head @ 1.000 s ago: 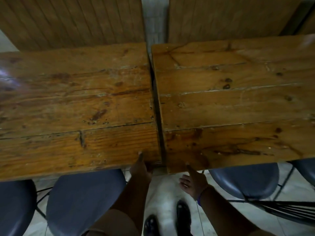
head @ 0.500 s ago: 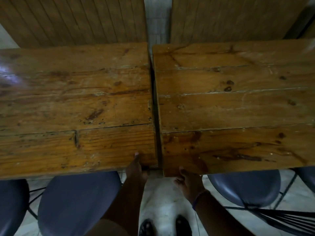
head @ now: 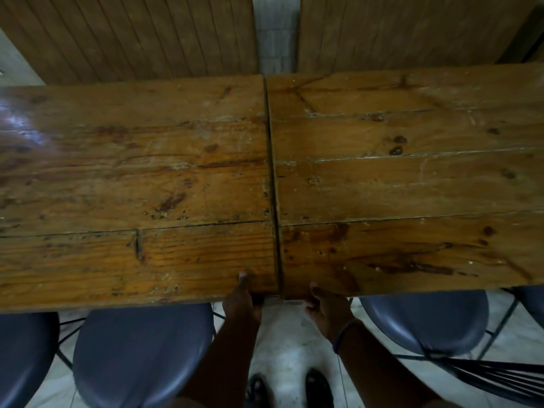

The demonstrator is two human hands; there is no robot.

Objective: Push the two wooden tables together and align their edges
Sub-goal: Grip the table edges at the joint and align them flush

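Tables noted first: left wooden table [head: 132,184] and right wooden table [head: 412,178] are set side by side, inner edges nearly closed up, w/ only a thin dark seam [head: 273,187] seen between them from far edge to near edge. Near edges are not quite level: the left table's front edge sits slightly lower in view than the right's at the seam, approx. a small step. Far corners appear close to flush. Both tops are worn planks w/ knots and stains; glare is seen at far left.

Wood-panelled wall [head: 132,33] is seen behind, split by a pale strip [head: 276,33] roughly in line w/ the seam. Blue chair seats are tucked under the near edges: one under the left table [head: 141,357], one under the right [head: 424,319]. Pale tiled floor [head: 282,340] is seen between them.

Left hand [head: 241,301] is clamped on the left table's near corner, just beside the seam, thumb laid on top, fingers hidden under the edge. Right hand [head: 323,310] is clamped likewise on the right table's near corner, thumb on top edge, fingers underneath. Seam lies between the two hands. Purple band [head: 343,334] is worn at the right wrist. Dark shoes [head: 318,387] are visible below, toes pointed at the tables.
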